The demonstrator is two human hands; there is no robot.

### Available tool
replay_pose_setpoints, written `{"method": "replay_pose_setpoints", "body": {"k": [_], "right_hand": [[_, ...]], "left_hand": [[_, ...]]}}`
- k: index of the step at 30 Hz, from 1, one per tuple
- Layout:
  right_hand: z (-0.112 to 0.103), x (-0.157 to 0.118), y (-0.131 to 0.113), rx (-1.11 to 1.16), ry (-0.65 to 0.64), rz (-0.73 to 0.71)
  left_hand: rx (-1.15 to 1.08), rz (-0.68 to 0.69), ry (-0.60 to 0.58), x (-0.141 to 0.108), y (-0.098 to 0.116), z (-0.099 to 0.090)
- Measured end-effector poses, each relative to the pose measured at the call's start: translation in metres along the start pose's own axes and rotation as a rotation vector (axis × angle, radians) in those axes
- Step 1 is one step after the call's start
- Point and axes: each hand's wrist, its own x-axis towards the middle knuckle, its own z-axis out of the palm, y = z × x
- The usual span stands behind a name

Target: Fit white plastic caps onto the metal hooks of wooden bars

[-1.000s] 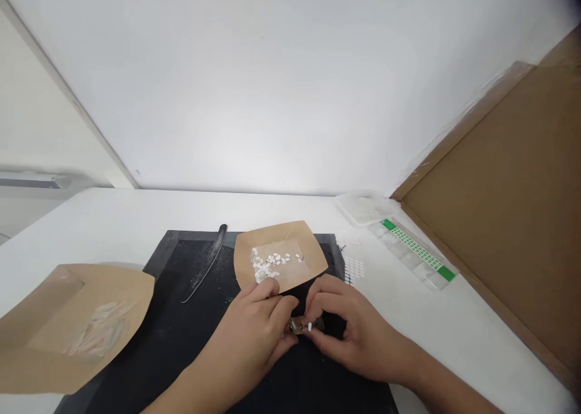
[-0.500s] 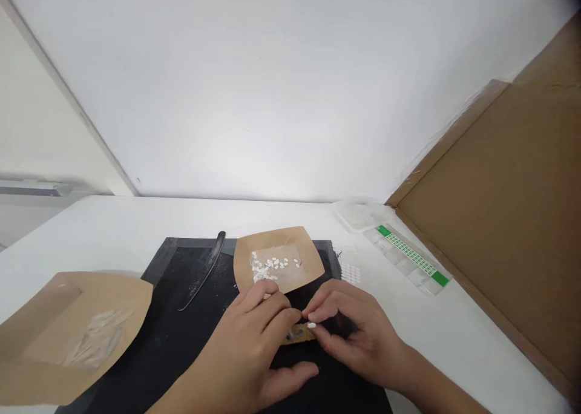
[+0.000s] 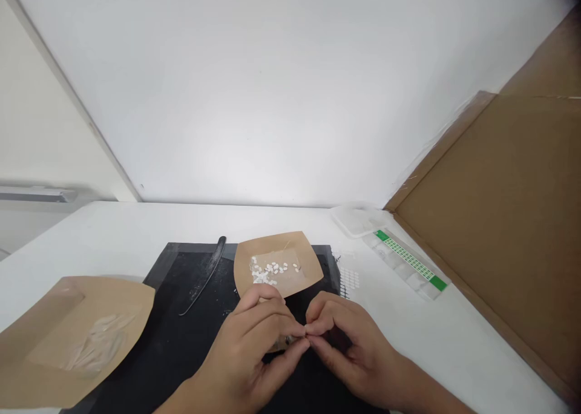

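My left hand (image 3: 256, 347) is closed, its thumb and forefinger pinching together at the tips. Against those tips press the thumb and forefinger of my right hand (image 3: 349, 338). The small white oval piece seen in the right fingers a moment ago is hidden where the fingertips meet. A narrow yellowish-brown strip (image 3: 278, 345) with small dark and shiny spots shows in part under my left fingers, lying at the black mat (image 3: 204, 353). Just beyond the hands, a brown paper tray (image 3: 313, 262) holds many small white oval pieces (image 3: 263, 275).
A second brown paper tray (image 3: 40, 317) with clear, thin slips stands at the left. A slim black curved tool (image 3: 211, 275) lies on the mat. To the right are a white dotted sheet (image 3: 349, 279), a clear packet with a green band (image 3: 411, 259), a translucent container (image 3: 356, 220) and a cardboard panel (image 3: 508, 220).
My left thumb has risen to meet its forefinger. Both hands' fingertips have come together, covering the white oval piece and most of the strip. The view has shifted slightly.
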Motion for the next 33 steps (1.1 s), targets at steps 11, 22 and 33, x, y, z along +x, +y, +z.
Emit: {"method": "replay_pose_setpoints", "body": {"k": [11,22,33], "right_hand": [[0.0,-0.002,-0.007,0.178,-0.01,0.028],[0.002,-0.001,-0.003,0.169,0.002,0.001],[-0.002,0.001,0.006,0.012,-0.064,0.216]], "left_hand": [[-0.089,-0.121,-0.016,0.003,0.0,-0.001],[-0.119,-0.185,-0.075,-0.005,-0.006,0.001],[0.16,-0.005,-0.142,-0.002,-0.002,-0.002]]}}
